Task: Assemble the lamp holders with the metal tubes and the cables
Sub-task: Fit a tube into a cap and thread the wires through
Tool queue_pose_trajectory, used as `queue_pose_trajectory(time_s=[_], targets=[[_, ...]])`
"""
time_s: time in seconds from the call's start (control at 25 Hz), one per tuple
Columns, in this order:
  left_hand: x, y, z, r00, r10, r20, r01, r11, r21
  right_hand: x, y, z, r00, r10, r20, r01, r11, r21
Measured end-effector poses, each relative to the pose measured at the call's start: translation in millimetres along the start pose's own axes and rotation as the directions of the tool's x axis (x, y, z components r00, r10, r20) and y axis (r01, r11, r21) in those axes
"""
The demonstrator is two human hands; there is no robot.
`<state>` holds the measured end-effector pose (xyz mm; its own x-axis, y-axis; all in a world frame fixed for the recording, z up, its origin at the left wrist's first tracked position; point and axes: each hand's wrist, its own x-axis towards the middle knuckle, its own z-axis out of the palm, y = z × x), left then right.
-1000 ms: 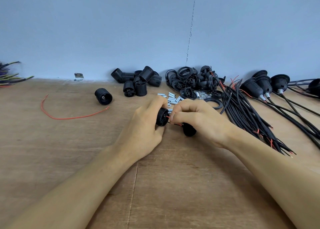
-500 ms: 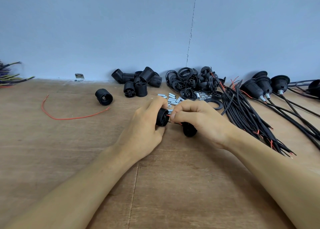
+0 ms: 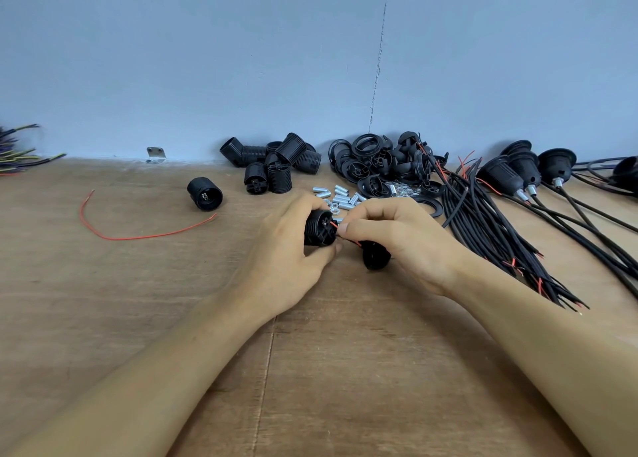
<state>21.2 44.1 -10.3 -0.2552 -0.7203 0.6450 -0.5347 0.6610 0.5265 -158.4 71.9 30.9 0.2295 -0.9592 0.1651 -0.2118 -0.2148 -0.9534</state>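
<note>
My left hand (image 3: pixel 286 260) grips a black threaded lamp holder body (image 3: pixel 319 229) just above the wooden table, its open end facing right. My right hand (image 3: pixel 400 239) pinches a thin red wire (image 3: pixel 334 224) at that open end. A black cap piece (image 3: pixel 375 254) hangs under my right hand, on the same cable. Behind my hands lie several short metal tubes (image 3: pixel 340 196) and small nuts. A bundle of black cables (image 3: pixel 490 229) lies to the right.
Loose black holder bodies (image 3: pixel 276 166) and caps and rings (image 3: pixel 379 161) are piled against the blue wall. One holder (image 3: pixel 204 193) and a red wire (image 3: pixel 138 237) lie at left. Assembled holders with cables (image 3: pixel 524 173) sit far right. Coloured wires (image 3: pixel 17 156) poke in at far left.
Both hands stay in nearly the same place. The fingers of my right hand have shifted slightly at the holder's open end, and the red wire now shows there.
</note>
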Motion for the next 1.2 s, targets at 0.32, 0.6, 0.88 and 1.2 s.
queue_pose_trajectory(time_s=[0.32, 0.6, 0.88, 1.2], targets=[[-0.8, 1.0, -2.1, 1.0, -0.025, 0.007, 0.025, 1.0, -0.014, -0.2, -2.3, 0.5, 1.0, -0.029, 0.005, 0.029, 0.997, -0.069], [1.1, 4.7, -5.3, 0.998, 0.054, 0.008, -0.055, 0.997, 0.059, -1.7, -3.3, 0.0, 0.999, -0.019, -0.039, 0.012, 0.984, -0.177], [1.1, 4.4, -3.2, 0.999, 0.05, -0.001, -0.05, 0.997, 0.06, -3.5, -8.5, -1.7, 0.999, -0.025, -0.02, 0.021, 0.982, -0.187], [1.0, 4.3, -3.9, 0.999, 0.031, 0.03, -0.033, 0.998, 0.051, -1.5, -4.8, -4.5, 0.997, -0.072, 0.012, 0.072, 0.964, -0.257]])
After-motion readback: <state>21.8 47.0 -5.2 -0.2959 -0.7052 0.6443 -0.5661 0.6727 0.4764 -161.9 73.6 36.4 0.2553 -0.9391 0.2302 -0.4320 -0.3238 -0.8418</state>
